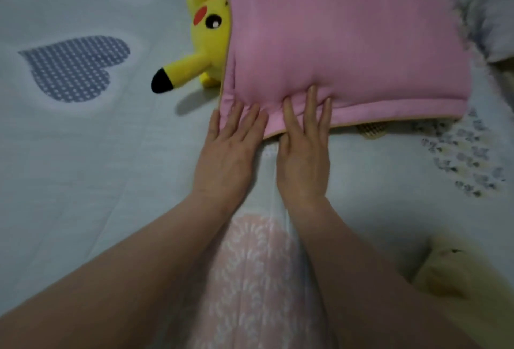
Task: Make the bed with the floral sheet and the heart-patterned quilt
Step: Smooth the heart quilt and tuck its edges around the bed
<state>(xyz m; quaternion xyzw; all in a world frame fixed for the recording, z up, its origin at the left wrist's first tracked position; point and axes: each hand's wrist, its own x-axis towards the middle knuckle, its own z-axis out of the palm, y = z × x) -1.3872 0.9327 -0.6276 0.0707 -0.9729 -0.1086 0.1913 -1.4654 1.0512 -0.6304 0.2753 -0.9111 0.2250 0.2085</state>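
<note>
Flat and uncurled, left hand (230,154) and right hand (303,159) are pressing the square pink fabric cushion (347,37); spreading outward evenly seems advisable.

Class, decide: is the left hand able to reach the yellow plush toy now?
Probably yes: the left hand rests open on the pillow, holding nothing, and bare quilt separates it from the toy.

"How many hands were there?"
"Two: left hand (230,151), right hand (303,162)."
"The rest?"
"One pink cushion (347,31) at one o'clock, one yellow plush toy (207,34) at eleven. The quilt (83,181) showed two hearts: blue heart (75,67) at ten, pink heart (250,279) at six."
</note>
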